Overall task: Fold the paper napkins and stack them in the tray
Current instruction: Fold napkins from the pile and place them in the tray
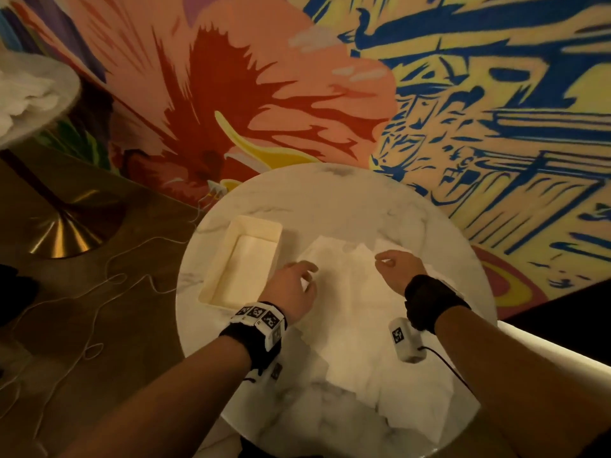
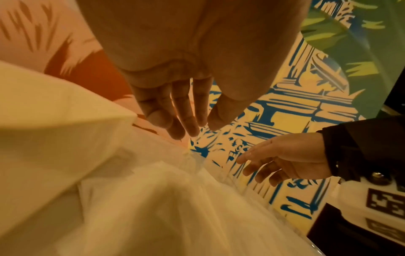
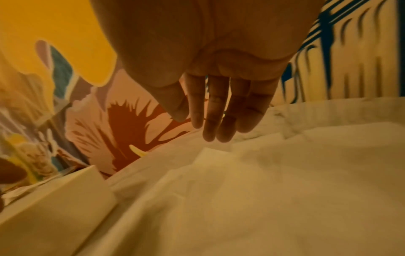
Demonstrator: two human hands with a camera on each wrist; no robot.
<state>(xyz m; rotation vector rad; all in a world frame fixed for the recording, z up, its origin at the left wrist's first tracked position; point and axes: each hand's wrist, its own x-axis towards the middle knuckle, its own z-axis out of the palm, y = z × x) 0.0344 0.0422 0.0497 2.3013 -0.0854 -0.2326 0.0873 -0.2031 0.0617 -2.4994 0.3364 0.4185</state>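
Two hands are hovering over the napkins point(image 1: 344, 292), which are lying loose and unfolded in a heap on the round tabletop point(image 1: 330, 200). My left hand point(image 1: 292, 290) is reaching toward the left edge of the top napkin, and my right hand point(image 1: 398, 271) is reaching toward its right edge. Both are hanging with fingers loosely spread, and neither is holding anything. The pile is stretching from near my body out past my fingertips. The tray point(image 1: 241, 264) is sitting just to the left of the pile, with its long side pointing away from me, and looking empty. My left hand is the nearer one to it, so I am guessing it should carry each folded napkin across.
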